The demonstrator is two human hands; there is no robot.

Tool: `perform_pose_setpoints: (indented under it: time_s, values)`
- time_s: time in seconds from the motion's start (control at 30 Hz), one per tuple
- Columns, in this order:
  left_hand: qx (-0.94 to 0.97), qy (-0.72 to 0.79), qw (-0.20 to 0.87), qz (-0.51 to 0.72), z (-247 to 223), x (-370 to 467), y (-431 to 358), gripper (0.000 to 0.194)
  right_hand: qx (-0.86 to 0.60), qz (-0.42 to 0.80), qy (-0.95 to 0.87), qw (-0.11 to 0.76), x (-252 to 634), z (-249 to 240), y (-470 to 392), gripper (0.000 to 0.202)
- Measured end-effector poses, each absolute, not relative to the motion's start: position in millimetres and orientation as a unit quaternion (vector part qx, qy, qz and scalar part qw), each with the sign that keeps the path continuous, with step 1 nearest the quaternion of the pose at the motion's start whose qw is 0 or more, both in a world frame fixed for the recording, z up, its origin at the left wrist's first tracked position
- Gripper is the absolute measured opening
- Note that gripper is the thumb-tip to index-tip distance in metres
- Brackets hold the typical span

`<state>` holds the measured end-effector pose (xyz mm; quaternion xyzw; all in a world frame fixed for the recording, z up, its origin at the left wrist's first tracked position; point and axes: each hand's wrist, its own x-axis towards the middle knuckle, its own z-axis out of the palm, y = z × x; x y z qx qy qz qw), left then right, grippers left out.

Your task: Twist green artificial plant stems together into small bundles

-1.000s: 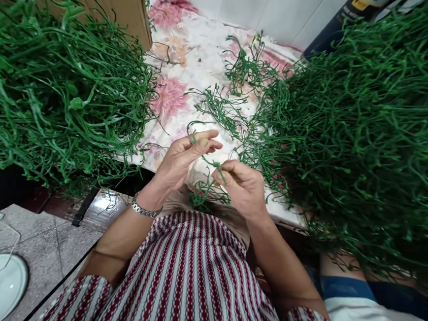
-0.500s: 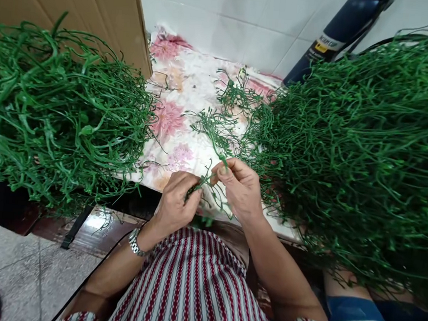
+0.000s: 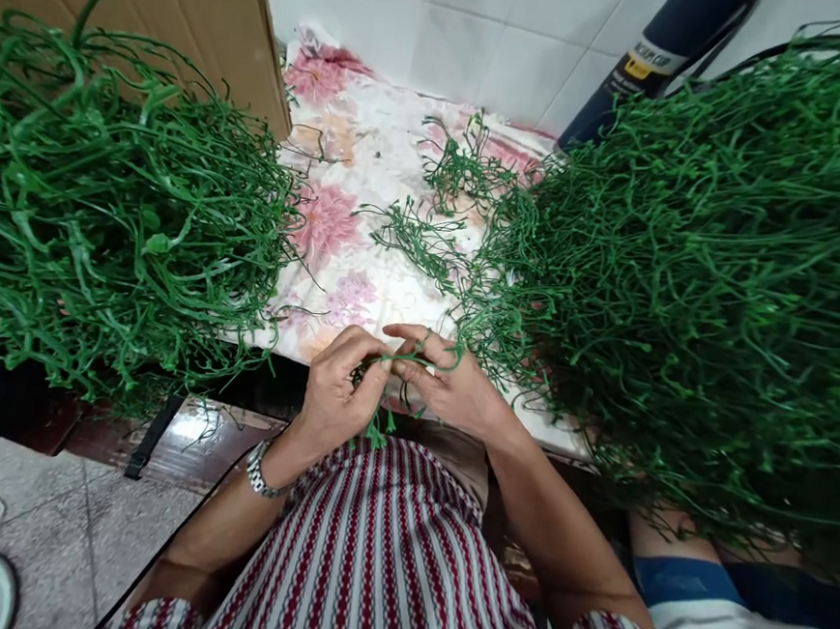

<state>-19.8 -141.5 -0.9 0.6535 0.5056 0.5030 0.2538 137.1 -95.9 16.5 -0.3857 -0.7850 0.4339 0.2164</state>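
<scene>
My left hand (image 3: 338, 386), a watch on its wrist, pinches thin green plastic plant stems (image 3: 378, 432) between thumb and fingers. Their branched tips hang below the hand. Close beside it, my right hand (image 3: 461, 390) has its thumb and fingertips closed on a strand of the same greenery, and the fingertips of both hands nearly meet. One stem curves over the right fingers. Partly hidden by the fingers is the exact point where the pieces join or cross. Both hands are above the near edge of the flowered cloth (image 3: 378, 297).
A large heap of green stems (image 3: 107, 222) lies on the left before a cardboard box (image 3: 144, 21). A bigger heap (image 3: 698, 288) fills the right. Loose sprigs (image 3: 467, 178) lie mid-table. A dark blue cylinder (image 3: 650, 61) leans at the back. Another person's leg (image 3: 690, 578) shows lower right.
My right hand has moved down and left, close to my left hand. The stem it held upright now lies sideways between the hands. The view has shifted slightly.
</scene>
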Motion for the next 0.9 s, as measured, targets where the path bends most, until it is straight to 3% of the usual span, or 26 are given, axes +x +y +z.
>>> perform_pose_setpoints:
  time_s: [0.17, 0.37, 0.6, 0.7, 0.9]
  values:
    - [0.675, 0.521, 0.266, 0.449, 6.9, -22.1, -140.4, 0.016, -0.363, 0.346, -0.852, 0.153, 133.1, 28.6, -90.2, 0.018]
    - [0.663, 0.51, 0.293, 0.463, 6.5, -27.2, -138.3, 0.028, -0.323, 0.268, -0.906, 0.056, 122.7, 39.3, -85.4, 0.013]
    - [0.593, 0.5, 0.289, 0.562, -4.6, -26.2, -140.7, 0.013, -0.272, 0.327, -0.905, 0.026, 116.3, 31.7, -79.6, 0.022]
    - [0.502, 0.506, 0.348, 0.609, -10.0, -24.5, -140.3, 0.008, -0.278, 0.339, -0.898, 0.043, 114.3, 29.7, -83.5, 0.02]
    - [0.267, 0.459, 0.558, 0.638, -3.0, -26.1, -138.0, 0.017, -0.316, 0.389, -0.859, 0.108, 109.4, 17.9, -98.8, 0.024]
